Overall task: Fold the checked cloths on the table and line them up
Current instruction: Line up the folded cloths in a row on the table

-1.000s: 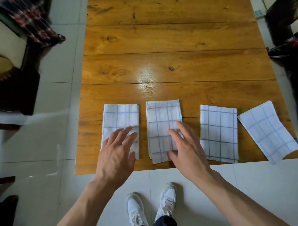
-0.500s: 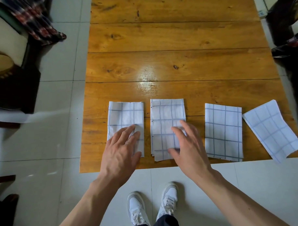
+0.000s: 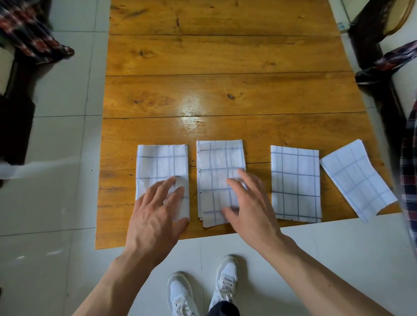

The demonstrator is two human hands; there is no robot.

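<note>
At the far left we see a dark chair with a plaid garment draped over it, standing on the tiled floor well clear of the wooden table. Along the table's near edge we have four folded checked cloths in a row. Our left hand lies flat on the near half of the first cloth, fingers straight and slightly spread, gripping nothing. Just beside it, across a narrow strip of bare wood, sits the second cloth, its layered edges showing at the near end; our right hand rests on its lower right part, fingers extended and apart, pressing rather than pinching. A wider gap separates this from the third cloth, which lies straight and untouched. The fourth cloth is close beside the third, turned at an angle, its near corner hanging past the table edge. At the right, another dark chair carries plaid fabric, close to the table's right side. Below the table edge we see our white shoes.
</note>
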